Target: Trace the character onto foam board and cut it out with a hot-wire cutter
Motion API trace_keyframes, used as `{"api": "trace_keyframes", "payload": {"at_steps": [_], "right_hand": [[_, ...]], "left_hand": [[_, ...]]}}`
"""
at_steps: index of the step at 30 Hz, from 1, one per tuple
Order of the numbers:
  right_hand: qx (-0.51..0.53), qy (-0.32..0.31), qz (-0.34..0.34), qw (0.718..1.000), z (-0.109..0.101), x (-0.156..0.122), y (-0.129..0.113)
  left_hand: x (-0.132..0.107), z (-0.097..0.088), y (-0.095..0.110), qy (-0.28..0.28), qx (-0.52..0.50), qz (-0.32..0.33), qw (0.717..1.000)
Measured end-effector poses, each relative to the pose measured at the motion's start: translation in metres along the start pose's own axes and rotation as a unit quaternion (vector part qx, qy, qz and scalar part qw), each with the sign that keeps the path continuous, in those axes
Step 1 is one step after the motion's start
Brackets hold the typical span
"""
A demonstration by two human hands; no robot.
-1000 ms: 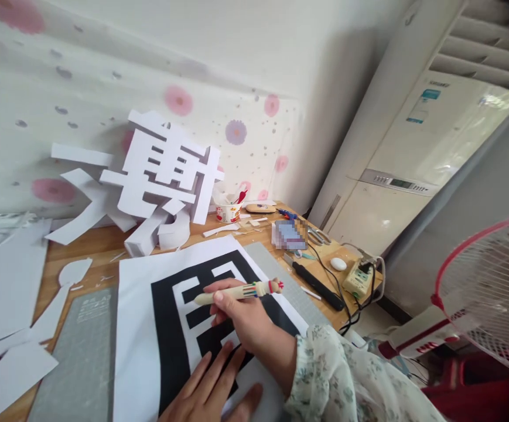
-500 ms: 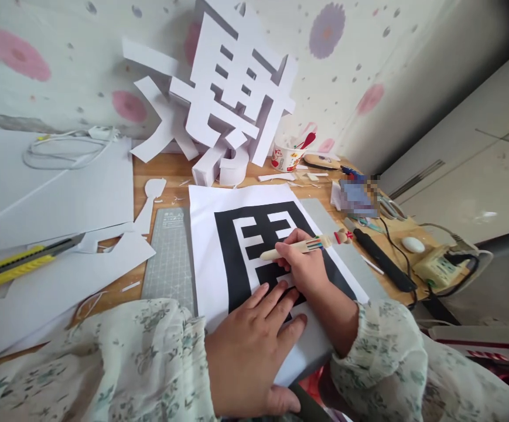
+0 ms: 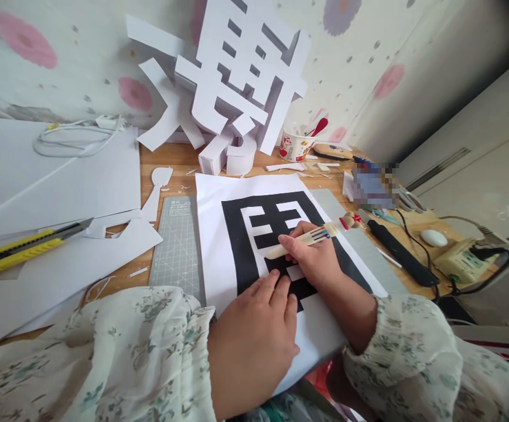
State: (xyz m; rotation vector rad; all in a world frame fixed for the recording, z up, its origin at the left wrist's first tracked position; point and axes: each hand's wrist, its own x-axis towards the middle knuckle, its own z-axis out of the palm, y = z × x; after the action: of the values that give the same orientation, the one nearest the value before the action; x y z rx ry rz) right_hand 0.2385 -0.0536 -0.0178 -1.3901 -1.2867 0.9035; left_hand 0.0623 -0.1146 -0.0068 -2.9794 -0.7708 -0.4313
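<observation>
A sheet of white paper (image 3: 214,246) printed with a bold black character lies on a grey-green cutting mat (image 3: 176,252). My left hand (image 3: 256,334) rests flat on the lower part of the sheet, fingers lying side by side and pointing away from me, holding nothing. In my right hand (image 3: 318,258) is a cream multicolour ballpoint pen (image 3: 320,235) with a red-bowed ornament at its top end. Its tip points left over the printed character, close to the paper; whether it touches I cannot tell.
A large white paper character (image 3: 219,88) leans on the wall at the back. A yellow utility knife (image 3: 21,252) lies on white boards at left. On the right are a black rod-shaped tool (image 3: 401,252) and a power strip (image 3: 465,261). A paper cup (image 3: 296,145) stands behind.
My left hand's fingers have drawn closer together, and its thumb is tucked in. The right hand keeps the pen at nearly the same spot on the sheet. The view has shifted slightly.
</observation>
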Motion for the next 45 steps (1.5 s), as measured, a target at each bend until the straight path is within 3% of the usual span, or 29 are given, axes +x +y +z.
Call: {"api": "trace_keyframes", "payload": {"at_steps": [3,13,18,24,36,45], "right_hand": [[-0.003,-0.004,-0.004,1.000,0.001,0.000,-0.002],[0.005,-0.018,-0.007,1.000,0.001,0.001,-0.004],[-0.003,-0.019,-0.007,1.000,0.001,0.001,-0.002],[0.002,-0.015,0.005,1.000,-0.003,0.001,-0.001],[-0.026,-0.012,-0.006,1.000,-0.001,0.001,-0.006],[-0.074,0.008,-0.008,0.997,0.003,-0.001,-0.012]], "left_hand": [[-0.003,-0.003,-0.007,0.003,0.046,-0.010,0.999],[-0.010,-0.009,-0.038,-0.064,0.096,0.022,0.993],[-0.009,-0.010,-0.042,-0.084,0.084,0.036,0.992],[-0.009,-0.009,-0.047,-0.055,0.083,0.040,0.994],[-0.005,-0.016,-0.045,-0.137,0.066,0.045,0.987],[-0.006,-0.014,-0.048,-0.081,0.038,0.030,0.996]]}}
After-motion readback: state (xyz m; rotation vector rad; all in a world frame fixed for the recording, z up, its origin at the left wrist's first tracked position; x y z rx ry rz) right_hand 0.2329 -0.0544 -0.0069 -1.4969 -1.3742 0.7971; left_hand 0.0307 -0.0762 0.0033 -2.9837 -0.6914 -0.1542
